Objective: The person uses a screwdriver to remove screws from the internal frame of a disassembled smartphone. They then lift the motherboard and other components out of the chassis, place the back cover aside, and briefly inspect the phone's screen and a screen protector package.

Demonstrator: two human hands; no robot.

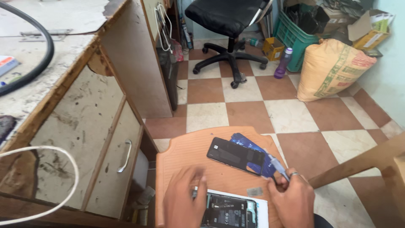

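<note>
On ribbed orange stool [185,152], left hand [182,198] flat on opened phone [230,211] (right hand [291,198] grip pinching slim tool [276,165]).

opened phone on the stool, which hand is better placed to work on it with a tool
Likely the right hand: it already grips a thin grey tool just beside the opened phone. The left hand rests at the phone's left edge, seemingly steadying it.

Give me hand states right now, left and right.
Left hand: fingers curled at the edge of the opened phone; whether it grips anything cannot be told.
Right hand: closed on a thin grey tool.
</note>
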